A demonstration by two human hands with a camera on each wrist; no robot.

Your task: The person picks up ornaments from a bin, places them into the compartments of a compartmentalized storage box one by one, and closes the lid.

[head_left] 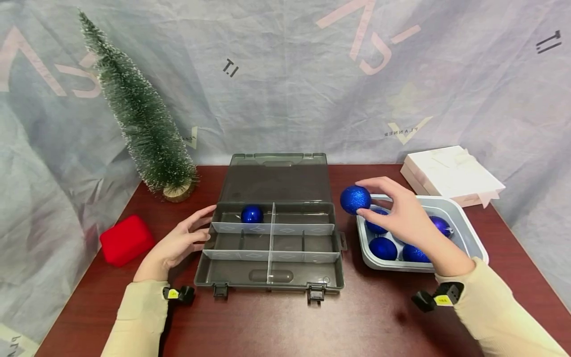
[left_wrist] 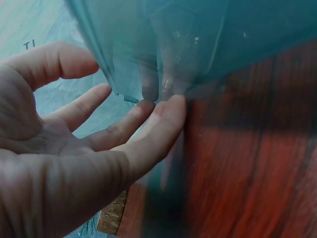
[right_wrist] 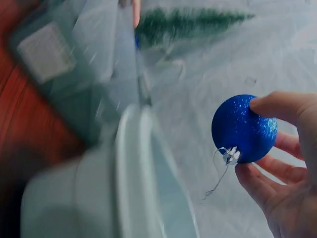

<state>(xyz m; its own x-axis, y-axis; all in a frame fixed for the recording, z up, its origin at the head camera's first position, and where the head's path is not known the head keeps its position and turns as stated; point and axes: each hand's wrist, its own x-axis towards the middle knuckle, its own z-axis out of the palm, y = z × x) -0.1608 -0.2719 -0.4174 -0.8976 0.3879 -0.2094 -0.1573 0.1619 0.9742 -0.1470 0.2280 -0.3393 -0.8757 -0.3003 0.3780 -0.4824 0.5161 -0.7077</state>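
In the head view my right hand (head_left: 397, 213) pinches a glittery blue bauble (head_left: 355, 200) between thumb and fingers, above the left rim of a pale plastic tub (head_left: 468, 238). The right wrist view shows the bauble's silver cap and a thin wire loop hanging from it. Several more blue baubles (head_left: 382, 248) lie in the tub, partly hidden by my right arm. My left hand (head_left: 180, 240) rests its fingertips against the left side of an open grey divided case (head_left: 232, 271). One shiny blue bauble (head_left: 252, 214) sits in the case's back left compartment.
A small frosted Christmas tree (head_left: 142, 119) on a wooden base stands at the back left. Nearer on that side lies a red box (head_left: 127, 240). Behind the tub is a white gift box (head_left: 452, 171) with a ribbon. The case's lid (head_left: 276, 181) lies folded back toward the cloth backdrop.
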